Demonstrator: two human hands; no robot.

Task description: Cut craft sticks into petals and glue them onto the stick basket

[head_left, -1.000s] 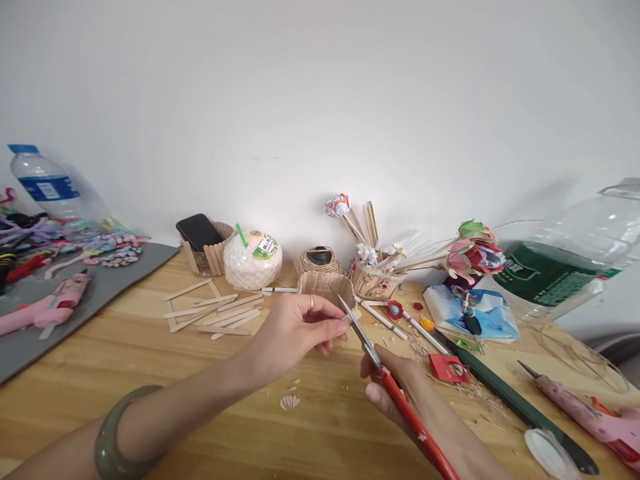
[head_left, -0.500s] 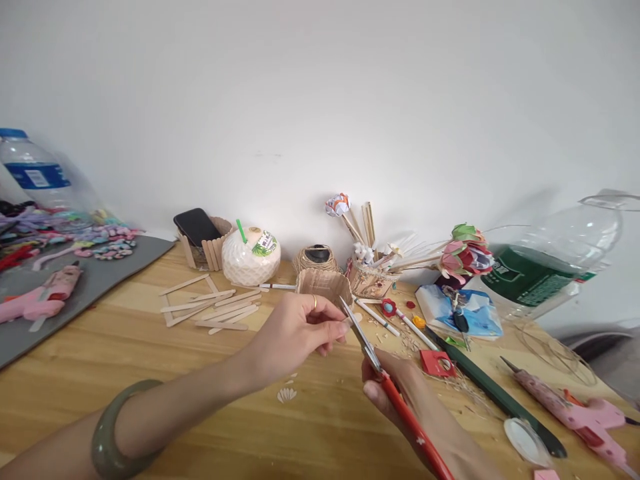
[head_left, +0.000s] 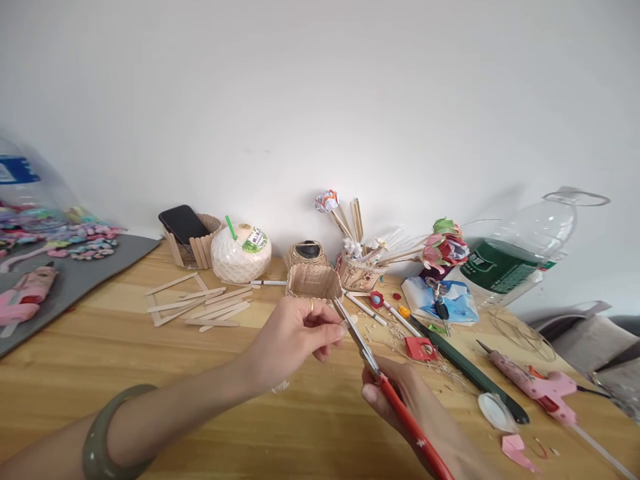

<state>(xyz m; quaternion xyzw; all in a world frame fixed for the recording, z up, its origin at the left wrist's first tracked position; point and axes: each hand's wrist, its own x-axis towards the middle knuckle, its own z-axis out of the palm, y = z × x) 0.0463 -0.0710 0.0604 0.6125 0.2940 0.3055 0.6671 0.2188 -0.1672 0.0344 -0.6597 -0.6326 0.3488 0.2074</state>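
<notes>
My left hand point(head_left: 295, 333) pinches a small pale piece point(head_left: 350, 322) between thumb and fingers, above the wooden table point(head_left: 100, 373). A ring sits on one finger and a green bangle point(head_left: 100, 433) on the wrist. My right hand point(head_left: 400, 397) grips red-handled scissors point(head_left: 400, 407), whose blades point(head_left: 353, 330) point up-left and meet the small piece at my left fingertips. Right behind them stands a small basket of wooden sticks point(head_left: 313, 283).
Loose popsicle sticks point(head_left: 200, 308) lie left of centre. A coconut drink point(head_left: 240, 253), a phone in a stick holder point(head_left: 185, 227), a twine roll point(head_left: 306, 255) and paper flowers point(head_left: 443, 248) line the wall. Right: plastic bottle point(head_left: 510, 257), pink glue gun point(head_left: 535, 385), green-black ruler point(head_left: 470, 377). Grey mat point(head_left: 75, 280) left.
The view has shifted right, so everything slid left in the picture. My hands keep the same hold, with the scissor blades still at the small piece.
</notes>
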